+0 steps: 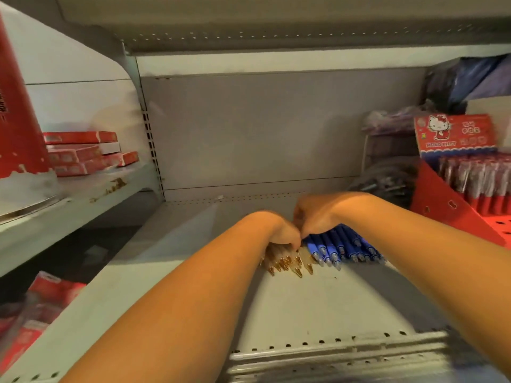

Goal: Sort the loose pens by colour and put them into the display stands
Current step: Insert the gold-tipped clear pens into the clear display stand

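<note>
Both hands are down on the shelf (304,305), right in the middle of the sort. My left hand (284,234) sits over the gold-tipped pens (287,264), its fingers (291,242) curled round the bundle, and the tips fan out towards me from under the palm. Just beside them, touching at the seam, lie the blue pens (340,248), side by side with their tips pointing my way too. My right hand (315,214) is bent over the far ends of the blue ones, knuckles up. Its fingers tuck down where the two colours meet, but I cannot tell whether they pinch a pen or only press.

As I read it, the step is splitting the pile cleanly before anything goes to a stand. I want the left grip firm, since round barrels on a smooth shelf will likely roll. One clear barrel lies right against the blue row, so I'd have the right hand nudge it across to the gold side. Then I'd square the tips of each group so it lifts as one bundle, all facing the same way.

The red display stand (448,208) waits off to my right, well apart from the hands, with a row of pens already in it. I'd carry one colour at a time.
</note>
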### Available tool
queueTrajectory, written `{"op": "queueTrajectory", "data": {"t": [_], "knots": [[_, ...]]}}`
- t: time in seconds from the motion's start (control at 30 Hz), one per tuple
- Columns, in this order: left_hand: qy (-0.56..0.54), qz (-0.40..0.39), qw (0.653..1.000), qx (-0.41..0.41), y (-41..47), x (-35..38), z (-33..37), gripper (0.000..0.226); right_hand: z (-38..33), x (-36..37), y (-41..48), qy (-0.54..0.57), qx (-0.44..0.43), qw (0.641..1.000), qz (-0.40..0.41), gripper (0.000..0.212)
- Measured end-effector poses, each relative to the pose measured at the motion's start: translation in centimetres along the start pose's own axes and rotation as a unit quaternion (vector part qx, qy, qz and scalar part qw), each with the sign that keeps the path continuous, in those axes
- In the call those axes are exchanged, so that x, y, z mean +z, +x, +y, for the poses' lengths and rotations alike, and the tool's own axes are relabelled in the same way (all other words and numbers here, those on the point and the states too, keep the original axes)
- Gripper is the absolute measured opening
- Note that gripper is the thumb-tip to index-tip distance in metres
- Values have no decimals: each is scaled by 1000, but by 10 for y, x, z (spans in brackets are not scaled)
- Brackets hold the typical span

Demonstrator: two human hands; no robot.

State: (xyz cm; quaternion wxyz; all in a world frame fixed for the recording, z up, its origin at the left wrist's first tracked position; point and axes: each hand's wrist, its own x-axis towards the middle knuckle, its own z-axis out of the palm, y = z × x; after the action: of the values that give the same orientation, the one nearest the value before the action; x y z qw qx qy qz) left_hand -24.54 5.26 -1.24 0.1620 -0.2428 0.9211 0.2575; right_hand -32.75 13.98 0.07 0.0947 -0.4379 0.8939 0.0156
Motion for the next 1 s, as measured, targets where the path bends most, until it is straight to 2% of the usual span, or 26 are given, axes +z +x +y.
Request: {"op": "queueTrajectory", "data": {"t": [0.13, 0.3, 0.53, 0.77, 1.0], "knots": [[16, 24, 999, 34, 1, 2, -6, 36, -6, 3, 2, -22, 35, 999, 12, 17], [-1, 15, 999, 49, 1, -2, -7, 31, -3, 4, 1, -14, 41, 999, 20, 16], [4, 18, 999, 26, -2, -3, -2, 34, 9, 4, 1, 35, 14, 999, 3, 7], [37, 6, 999, -2, -3, -8, 4, 22, 6, 5, 4, 10, 21, 1000, 11, 16], [82, -2, 996, -25, -6, -11, 8, 24, -2, 10, 10, -22, 39, 999, 27, 22]]}}
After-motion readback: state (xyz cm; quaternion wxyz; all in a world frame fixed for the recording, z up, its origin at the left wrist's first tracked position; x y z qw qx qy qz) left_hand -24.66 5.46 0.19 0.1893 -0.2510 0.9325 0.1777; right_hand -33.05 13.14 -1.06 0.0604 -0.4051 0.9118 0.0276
